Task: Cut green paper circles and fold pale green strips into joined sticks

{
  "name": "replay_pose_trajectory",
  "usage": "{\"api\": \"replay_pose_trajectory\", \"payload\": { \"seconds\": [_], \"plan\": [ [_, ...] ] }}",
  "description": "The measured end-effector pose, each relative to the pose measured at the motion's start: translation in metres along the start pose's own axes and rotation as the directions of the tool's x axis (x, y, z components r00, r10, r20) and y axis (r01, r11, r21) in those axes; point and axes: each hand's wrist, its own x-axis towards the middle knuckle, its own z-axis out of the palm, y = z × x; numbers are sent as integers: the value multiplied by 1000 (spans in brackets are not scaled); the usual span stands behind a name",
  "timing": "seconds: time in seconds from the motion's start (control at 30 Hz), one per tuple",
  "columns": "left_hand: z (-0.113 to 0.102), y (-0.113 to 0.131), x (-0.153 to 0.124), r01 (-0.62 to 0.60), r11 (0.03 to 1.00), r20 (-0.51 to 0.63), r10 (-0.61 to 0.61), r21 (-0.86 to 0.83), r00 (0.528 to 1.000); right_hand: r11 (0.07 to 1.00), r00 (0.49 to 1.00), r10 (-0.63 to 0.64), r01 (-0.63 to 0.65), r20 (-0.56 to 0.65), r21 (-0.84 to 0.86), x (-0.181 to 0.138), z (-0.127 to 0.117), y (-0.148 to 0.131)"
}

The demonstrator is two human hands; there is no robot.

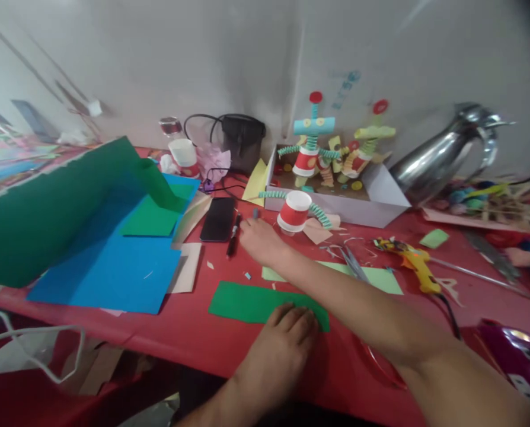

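My left hand (289, 338) has its fingers bent over the right part of a green paper strip (238, 301), holding it against the red table. My right arm reaches across to the left above it. My right hand (261, 240) is closed low over the table, close beside a black marker (233, 235). A small grey-blue piece (255, 213) shows just past its fingertips; whether they grip it is hard to see. A red and white paper cup (294, 211) with coiled paper arms stands to the right of this hand. Pale green paper (385, 280) lies partly under my right forearm.
A dark phone (217, 219) lies left of the marker. Blue card (114, 270) and green card fill the left side. Behind stands a white box (385, 198) with paper-cup figures. Scissors (353, 263), a yellow glue gun (414, 265) and a metal jug (443, 157) are at right.
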Motion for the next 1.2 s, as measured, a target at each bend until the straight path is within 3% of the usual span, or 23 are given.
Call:
{"api": "replay_pose_trajectory", "payload": {
  "seconds": [0.27, 0.43, 0.5, 0.6, 0.7, 0.87, 1.07, 1.2],
  "plan": [
    [0, -3, 1, -8, 996, 8, 9, -90, 1000, 970, 968, -243, 241, 60, 34, 24, -5, -4],
    [-1, -4, 7, -15, 997, 14, 17, -81, 1000, 918, 920, -389, 392, 55, -58, 8, -12, 15],
    [-3, -3, 8, -20, 998, 14, 21, -57, 1000, 920, 924, -383, 383, 10, -81, -10, -20, 20],
    [-4, -3, 9, -32, 999, 10, 32, -23, 999, 962, 962, -266, 261, -60, -78, -39, -26, 23],
    [-4, -4, 11, -45, 999, 11, 45, 3, 999, 966, 967, -256, 256, 3, -33, -51, -21, 25],
    [-4, -4, 13, -41, 999, 7, 41, -9, 999, 933, 929, -359, 361, 91, 3, -29, -10, 24],
    [-5, -4, 11, -39, 999, 9, 39, -35, 999, 910, 910, -412, 413, 52, -30, 0, -12, 10],
    [-6, -4, 11, -35, 999, 26, 36, -32, 999, 859, 859, -506, 510, 74, -45, 12, -10, 0]
  ]
}}
